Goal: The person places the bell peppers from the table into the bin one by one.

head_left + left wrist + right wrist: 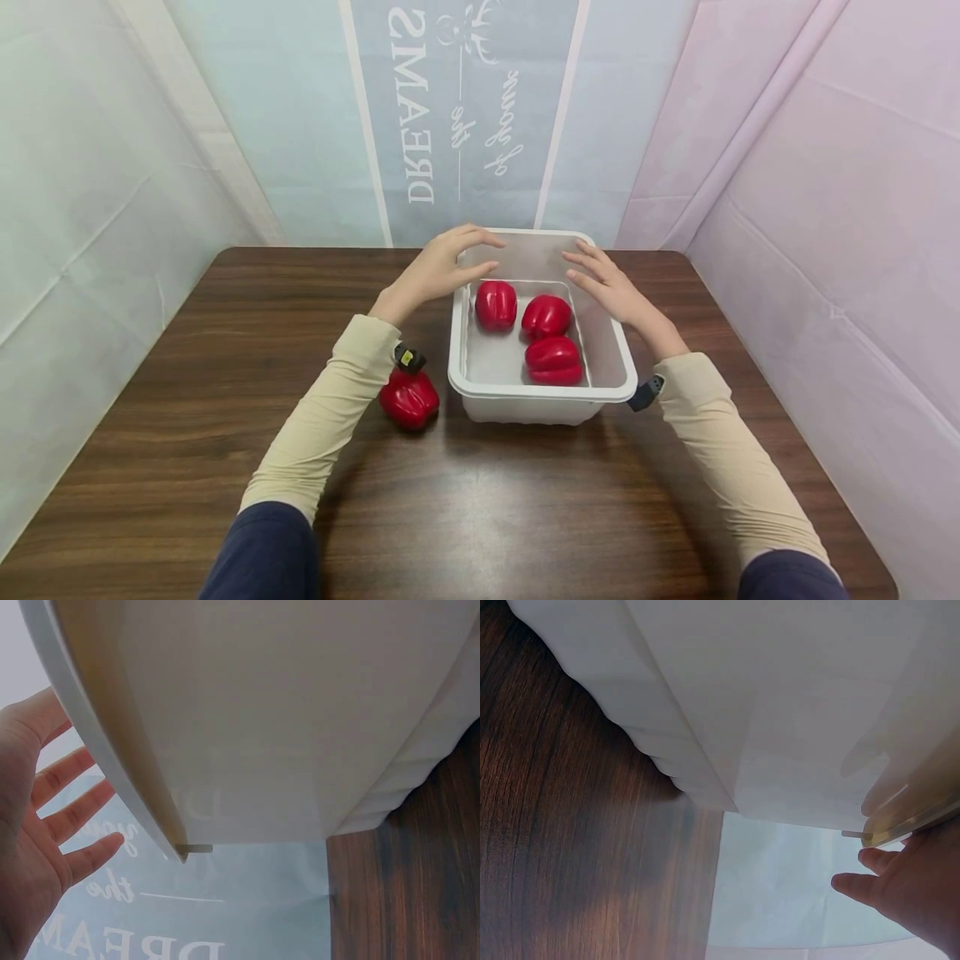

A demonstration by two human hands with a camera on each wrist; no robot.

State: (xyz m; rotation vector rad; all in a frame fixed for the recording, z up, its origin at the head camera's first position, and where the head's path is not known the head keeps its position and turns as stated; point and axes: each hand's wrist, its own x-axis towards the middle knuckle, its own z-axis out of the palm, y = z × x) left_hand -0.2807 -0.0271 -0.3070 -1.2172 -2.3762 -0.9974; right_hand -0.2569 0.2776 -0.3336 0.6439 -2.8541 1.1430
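A white plastic bin (542,392) stands on the brown table with three red bell peppers inside: one pepper (496,306) at the left, another pepper (547,317) right of it, and a third pepper (553,361) nearer the front. My left hand (446,262) hovers over the bin's left rim, fingers spread and gently bent, holding nothing. Over the right rim is my right hand (611,287), its fingers likewise apart and empty. The wrist views show the bin's outer walls (262,735) beside each hand. A fourth red pepper (409,400) lies outside the bin, below my left wrist.
The dark wood table (525,508) ends at a back edge just behind the bin. A printed blue cloth (465,108) hangs behind it, and pale cloth walls (847,208) rise at both sides.
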